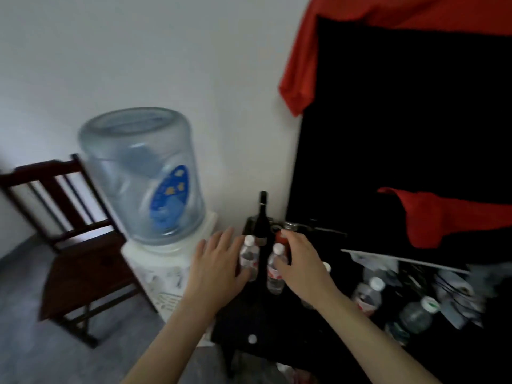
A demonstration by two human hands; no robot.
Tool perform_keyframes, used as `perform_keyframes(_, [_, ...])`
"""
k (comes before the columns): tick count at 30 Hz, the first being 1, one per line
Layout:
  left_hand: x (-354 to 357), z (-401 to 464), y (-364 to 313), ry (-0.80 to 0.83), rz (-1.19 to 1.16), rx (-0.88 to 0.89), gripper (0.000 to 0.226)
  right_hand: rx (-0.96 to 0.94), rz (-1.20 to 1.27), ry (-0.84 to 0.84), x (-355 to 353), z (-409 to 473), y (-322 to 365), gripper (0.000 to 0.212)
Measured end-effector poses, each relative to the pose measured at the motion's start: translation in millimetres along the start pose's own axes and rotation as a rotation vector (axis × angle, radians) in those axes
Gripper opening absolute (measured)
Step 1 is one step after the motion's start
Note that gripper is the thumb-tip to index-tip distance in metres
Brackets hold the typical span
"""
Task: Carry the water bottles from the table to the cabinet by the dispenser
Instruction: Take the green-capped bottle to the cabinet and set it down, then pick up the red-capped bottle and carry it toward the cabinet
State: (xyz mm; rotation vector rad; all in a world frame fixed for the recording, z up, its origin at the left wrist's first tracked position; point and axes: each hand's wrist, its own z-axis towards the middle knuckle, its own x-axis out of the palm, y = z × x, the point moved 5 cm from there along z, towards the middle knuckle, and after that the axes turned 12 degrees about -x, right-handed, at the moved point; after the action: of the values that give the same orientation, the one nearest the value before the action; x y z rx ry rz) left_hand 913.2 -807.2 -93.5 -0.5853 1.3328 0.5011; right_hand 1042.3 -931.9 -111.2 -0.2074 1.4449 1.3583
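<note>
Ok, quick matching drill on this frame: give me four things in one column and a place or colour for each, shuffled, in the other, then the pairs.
Things:
1. left hand
2. right hand
3. dark glass bottle
4. dispenser jug

Descriptions:
A. tall and black, standing behind the two small bottles
B. on the small bottle nearer the dispenser
C. clear blue, upside down, blue label
D. on the small bottle with the red label

Pairs: 1-B, 2-D, 3-A, 4-C

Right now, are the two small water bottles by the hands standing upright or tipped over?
Upright. The left bottle and the right bottle both show white caps on top, standing on the dark cabinet.
</note>
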Motion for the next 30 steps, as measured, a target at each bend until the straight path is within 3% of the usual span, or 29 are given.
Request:
perform_keyframes(8, [-46.3,-78.3,165.5,-0.090,0.037,-0.510,0.068,-0.421,-0.047,0.292,108.9,44.6,148.4,0.066])
perform_keyframes(14, [-65.8,-164.3,242.4,-0.146,0.083,-0.890,0.068,-0.743,0.043,0.507,180.5,44.0,247.3,0.066])
perform_keyframes(22, [-87.1,-301.7,247.1,-0.188,0.068,-1.407,0.066,-1.188,0.139,0.750,240.0,-11.1,368.0,0.067])
perform_keyframes(30, [-110.1,-468.3,200.2,-0.195,0.132,-1.880,0.069,-1.544,0.309,1.024,257.8,-185.4,456.0,0.066])
